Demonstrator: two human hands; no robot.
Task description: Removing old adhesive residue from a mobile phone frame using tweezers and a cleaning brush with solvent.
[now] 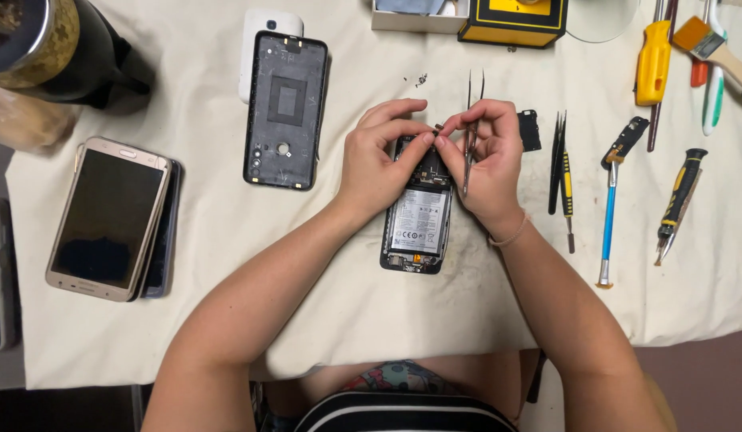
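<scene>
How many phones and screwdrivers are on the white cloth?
Phones: 3 (opened phone, gold phone, dark phone under it)
Screwdrivers: 3 (yellow screwdriver, blue screwdriver, black-and-yellow screwdriver)
Loose back cover: 1
Total: 7
White thing under the cover: cannot tell.

Gold phone (107, 218), back cover (285, 110), brush (711, 44)

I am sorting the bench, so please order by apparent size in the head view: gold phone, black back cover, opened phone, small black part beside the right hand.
1. gold phone
2. black back cover, looks about alike, so unsure
3. opened phone, partly hidden by hands
4. small black part
</scene>
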